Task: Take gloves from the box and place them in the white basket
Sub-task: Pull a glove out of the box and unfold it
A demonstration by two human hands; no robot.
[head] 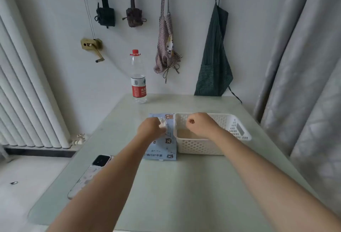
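A light blue glove box [167,147] lies flat on the table, marked XL. My left hand [150,128] is over its top and pinches a pale glove [162,123] that sticks out of the opening. To the right of the box stands the white perforated basket [238,126], touching it. My right hand [200,123] hovers over the basket's left half with the fingers curled into a fist; nothing shows in it. My right arm hides part of the basket's floor.
A water bottle [138,78] with a red cap stands at the table's back edge. A phone [88,174] lies face down at the left edge. Aprons and bags hang on the wall behind; a curtain hangs at the right.
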